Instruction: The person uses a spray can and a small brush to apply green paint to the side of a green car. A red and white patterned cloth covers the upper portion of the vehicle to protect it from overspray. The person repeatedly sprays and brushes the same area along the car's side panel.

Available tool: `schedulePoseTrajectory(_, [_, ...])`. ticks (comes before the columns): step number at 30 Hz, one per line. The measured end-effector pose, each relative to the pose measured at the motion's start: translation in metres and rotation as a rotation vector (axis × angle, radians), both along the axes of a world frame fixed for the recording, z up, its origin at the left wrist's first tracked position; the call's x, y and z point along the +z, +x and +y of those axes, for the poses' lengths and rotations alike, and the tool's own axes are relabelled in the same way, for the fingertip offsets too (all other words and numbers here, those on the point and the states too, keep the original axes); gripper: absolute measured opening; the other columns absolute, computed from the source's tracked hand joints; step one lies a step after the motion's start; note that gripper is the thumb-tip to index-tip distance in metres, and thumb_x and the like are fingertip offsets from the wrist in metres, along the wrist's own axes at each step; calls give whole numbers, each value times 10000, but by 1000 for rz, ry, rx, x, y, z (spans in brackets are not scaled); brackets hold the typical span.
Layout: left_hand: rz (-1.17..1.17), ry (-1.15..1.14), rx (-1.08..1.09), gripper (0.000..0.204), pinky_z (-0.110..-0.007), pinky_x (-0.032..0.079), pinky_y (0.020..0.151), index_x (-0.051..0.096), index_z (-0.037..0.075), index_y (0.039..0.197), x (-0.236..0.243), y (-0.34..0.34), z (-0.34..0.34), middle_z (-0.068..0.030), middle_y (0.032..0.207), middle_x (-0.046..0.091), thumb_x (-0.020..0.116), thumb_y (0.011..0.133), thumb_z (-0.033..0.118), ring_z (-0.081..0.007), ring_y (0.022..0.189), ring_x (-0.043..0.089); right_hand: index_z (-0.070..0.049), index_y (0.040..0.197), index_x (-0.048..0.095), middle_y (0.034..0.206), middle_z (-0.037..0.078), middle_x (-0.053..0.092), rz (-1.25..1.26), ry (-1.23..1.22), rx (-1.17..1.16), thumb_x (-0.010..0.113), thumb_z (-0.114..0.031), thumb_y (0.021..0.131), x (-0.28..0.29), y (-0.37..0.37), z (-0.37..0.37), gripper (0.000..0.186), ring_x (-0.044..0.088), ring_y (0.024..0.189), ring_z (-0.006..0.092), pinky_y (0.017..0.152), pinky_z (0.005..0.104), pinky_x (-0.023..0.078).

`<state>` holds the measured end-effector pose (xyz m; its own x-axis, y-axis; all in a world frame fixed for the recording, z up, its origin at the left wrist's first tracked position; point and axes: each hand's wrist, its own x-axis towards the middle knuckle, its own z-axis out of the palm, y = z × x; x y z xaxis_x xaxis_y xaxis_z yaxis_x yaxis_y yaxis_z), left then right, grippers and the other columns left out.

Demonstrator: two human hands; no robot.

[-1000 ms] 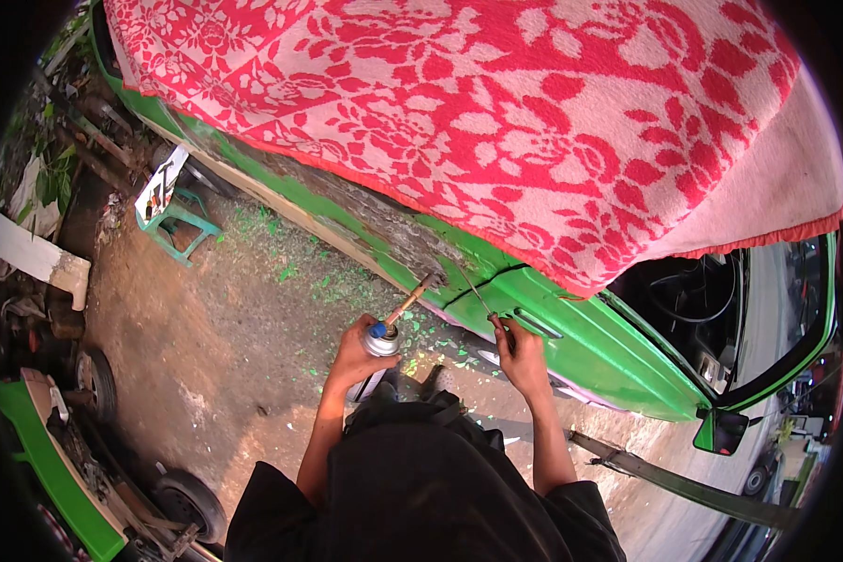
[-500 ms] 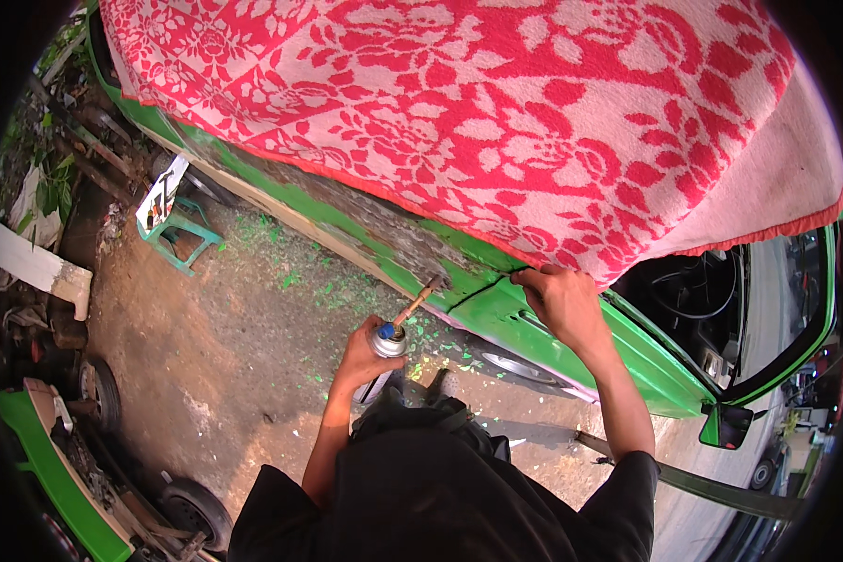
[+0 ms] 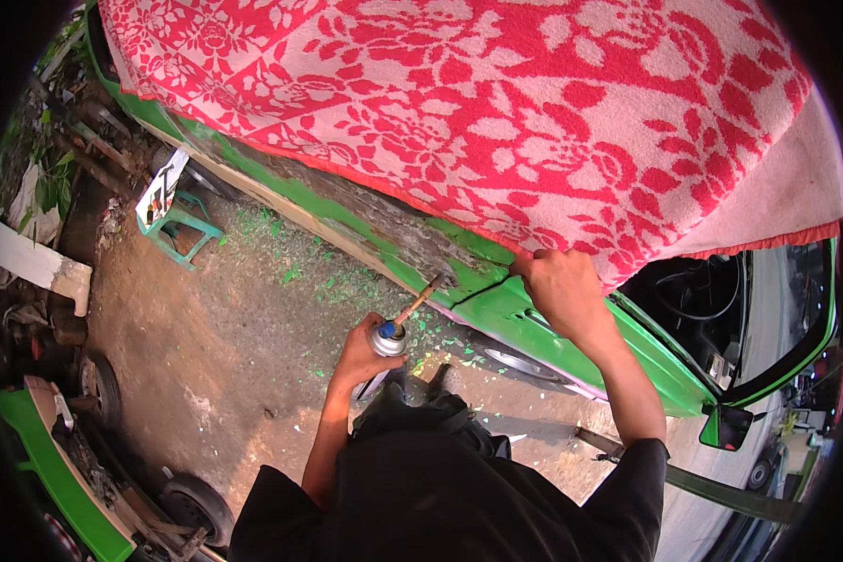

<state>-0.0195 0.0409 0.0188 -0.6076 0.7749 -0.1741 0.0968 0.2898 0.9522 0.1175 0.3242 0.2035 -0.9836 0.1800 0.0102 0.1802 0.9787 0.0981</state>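
Observation:
My left hand (image 3: 361, 351) grips a silver gas canister (image 3: 388, 343) with a blue valve and a long brass torch nozzle (image 3: 416, 304). The nozzle points at a scraped, greyish patch (image 3: 412, 244) on the green car's side (image 3: 581, 347). Fingers curled, my right hand (image 3: 562, 290) rests at the hem of the red-and-pink floral blanket (image 3: 459, 94) over the car, beside the door seam. What those fingers hold is hidden.
A teal stool (image 3: 183, 234) with a white board and tools (image 3: 164, 187) stands behind. Wheels (image 3: 195, 506), a green panel (image 3: 61, 473) and scrap line the left. Paint flakes lie on the concrete. A dark strip (image 3: 693, 487) is at lower right; the side mirror (image 3: 726, 426) juts out.
My right hand has moved up and right from below the seam to the blanket's hem; the thin tool it held is out of sight. My left hand and torch shifted slightly right.

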Motion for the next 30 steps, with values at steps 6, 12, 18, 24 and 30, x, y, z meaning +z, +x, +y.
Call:
schedulePoseTrajectory(6, [22, 4, 24, 506, -319, 516, 708, 547, 27, 943, 0, -4, -9, -54, 807, 662, 889, 584, 124, -111, 769, 619, -69, 781, 675, 680, 136, 656, 0, 16, 31, 644, -60, 725, -12, -6, -3, 65, 692, 629, 293, 552, 397, 537])
schedulePoseTrajectory(12, [16, -48, 19, 507, -276, 493, 722, 530, 65, 949, 7, -8, -23, 2, 830, 609, 883, 587, 99, -72, 790, 555, -75, 784, 672, 672, 125, 647, -15, 27, 10, 650, -62, 719, -9, -4, -8, 70, 687, 625, 288, 534, 396, 525])
schedulePoseTrajectory(18, [5, -19, 22, 513, -283, 491, 711, 526, 57, 959, 7, -4, -22, -8, 827, 612, 884, 592, 93, -73, 785, 547, -82, 805, 670, 669, 125, 635, -13, 59, 9, 634, -64, 736, -4, -4, -13, 81, 671, 604, 297, 514, 410, 510])
schedulePoseTrajectory(24, [49, -17, 21, 509, -330, 514, 705, 561, 41, 942, 4, -1, -14, -83, 806, 662, 880, 560, 149, -154, 744, 634, -82, 817, 671, 688, 132, 643, -41, 69, -15, 626, -57, 743, 2, -5, -17, 89, 675, 611, 297, 513, 407, 509])
schedulePoseTrajectory(30, [39, -17, -23, 523, -337, 515, 703, 552, 34, 952, 3, -3, -8, -81, 784, 657, 875, 563, 166, -157, 740, 633, -82, 818, 666, 680, 124, 642, -16, 78, -16, 623, -58, 749, 2, -2, -17, 85, 677, 614, 296, 511, 409, 508])
